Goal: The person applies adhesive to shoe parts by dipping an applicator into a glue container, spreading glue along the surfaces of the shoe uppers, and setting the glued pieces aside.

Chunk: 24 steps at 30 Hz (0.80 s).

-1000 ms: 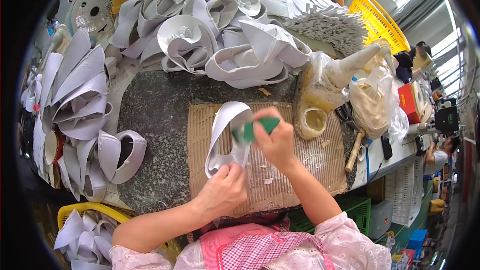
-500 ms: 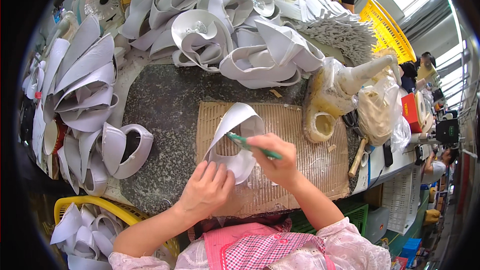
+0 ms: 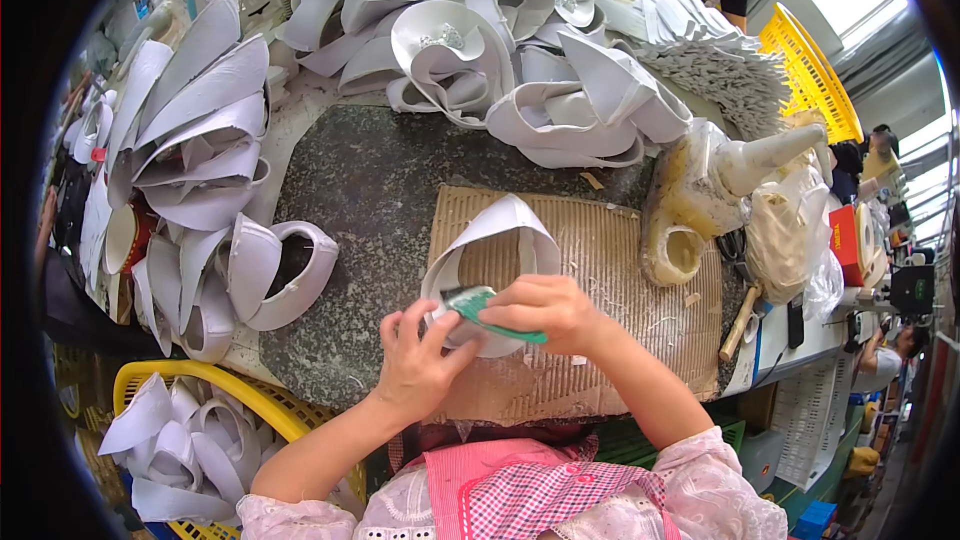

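White loop [image 3: 510,213] on ribbed cardboard [image 3: 620,300], long axis pointing away from person, most beyond both hands. Left hand [image 3: 418,365] touches near-left rim, pinching or pressing unclear; right hand [image 3: 547,314] clasps green-handled tool [image 3: 473,304], head by same rim.

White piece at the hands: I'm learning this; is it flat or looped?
Looped: the white piece curves around an opening that shows cardboard.
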Tool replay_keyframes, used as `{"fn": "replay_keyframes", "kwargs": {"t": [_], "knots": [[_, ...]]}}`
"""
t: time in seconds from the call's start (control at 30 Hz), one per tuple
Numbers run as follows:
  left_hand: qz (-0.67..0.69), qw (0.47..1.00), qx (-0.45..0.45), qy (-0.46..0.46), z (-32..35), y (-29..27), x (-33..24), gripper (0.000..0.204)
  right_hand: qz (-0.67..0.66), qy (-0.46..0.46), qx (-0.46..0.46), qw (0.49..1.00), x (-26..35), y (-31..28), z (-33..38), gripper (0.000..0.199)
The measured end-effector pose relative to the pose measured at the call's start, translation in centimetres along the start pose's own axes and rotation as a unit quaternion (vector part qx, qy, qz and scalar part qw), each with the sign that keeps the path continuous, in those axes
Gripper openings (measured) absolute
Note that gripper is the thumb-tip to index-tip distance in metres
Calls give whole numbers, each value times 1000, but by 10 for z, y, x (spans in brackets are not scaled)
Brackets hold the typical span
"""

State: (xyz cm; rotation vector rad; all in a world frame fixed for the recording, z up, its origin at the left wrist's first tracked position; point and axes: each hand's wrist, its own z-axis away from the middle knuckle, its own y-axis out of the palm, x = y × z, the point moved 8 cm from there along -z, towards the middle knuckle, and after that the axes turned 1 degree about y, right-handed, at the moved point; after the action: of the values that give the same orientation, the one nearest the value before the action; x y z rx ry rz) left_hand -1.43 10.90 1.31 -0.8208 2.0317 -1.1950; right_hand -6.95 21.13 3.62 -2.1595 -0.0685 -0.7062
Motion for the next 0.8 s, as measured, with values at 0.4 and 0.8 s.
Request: {"fn": "replay_keyframes", "kwargs": {"t": [0.4,0.8], "knots": [[12,985,-91,143,21,5,-22,31,-84,41,138,986,-3,-11,-21,28],[58,983,-86,151,23,8,-23,31,-61,9,125,990,13,-23,-31,31]]}}
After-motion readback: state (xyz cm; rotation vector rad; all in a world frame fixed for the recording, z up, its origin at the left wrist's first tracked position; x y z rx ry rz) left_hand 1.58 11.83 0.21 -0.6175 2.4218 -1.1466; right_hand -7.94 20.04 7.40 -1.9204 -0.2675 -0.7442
